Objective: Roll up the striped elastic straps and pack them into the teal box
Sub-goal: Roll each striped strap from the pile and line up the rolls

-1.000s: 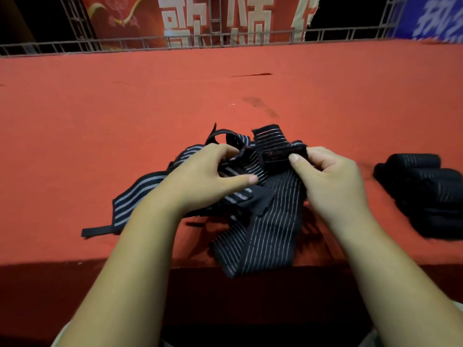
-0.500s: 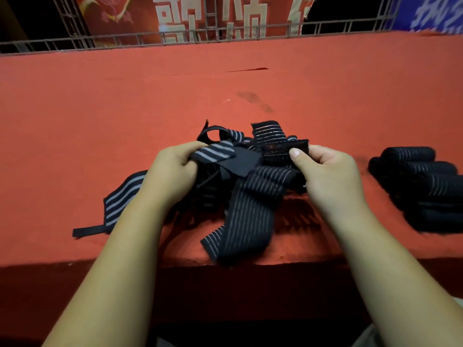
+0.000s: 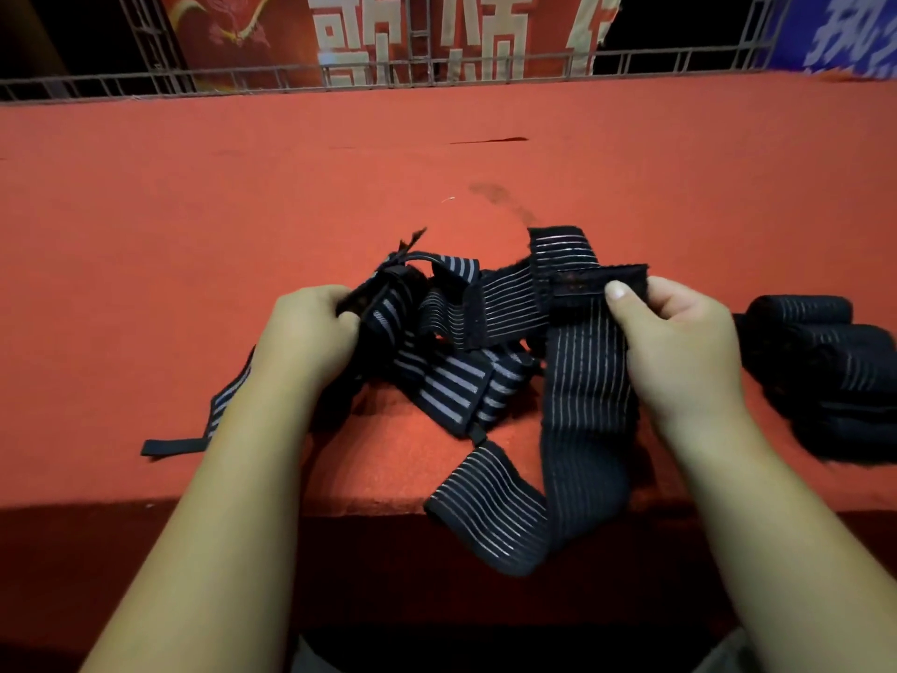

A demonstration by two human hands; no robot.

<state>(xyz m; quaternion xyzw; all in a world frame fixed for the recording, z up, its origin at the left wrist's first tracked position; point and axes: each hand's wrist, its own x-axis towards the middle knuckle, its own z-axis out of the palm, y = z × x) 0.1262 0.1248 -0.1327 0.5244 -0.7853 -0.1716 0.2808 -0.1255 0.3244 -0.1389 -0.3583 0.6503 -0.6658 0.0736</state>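
A: Whereabouts of the fine-striped strap (image 3: 587, 381)?

B: Near the front edge of the counter (image 3: 242, 187), right of the middle. Pinched at its dark fastener end by the right hand (image 3: 679, 347), thumb on top. Runs lengthwise from there toward the front edge, hangs over it, then folds back up to the left.

A: And the left hand (image 3: 306, 332)?

B: Curled round a bunched end of the broad-striped strap (image 3: 451, 386), at the left of the tangle. Trails its other end out leftward under the forearm.

A: Handling?

B: Probably light, soft and stretchy. No stiffness to keep a shape, so likely to spring loose unless kept taut. Best taken at the fastener end, flat across the width, then rolled along the length.

A: Finished ones?

B: Dark rolled straps (image 3: 825, 361) heaped toward the right edge of the counter, axes roughly left to right. No teal box in view.
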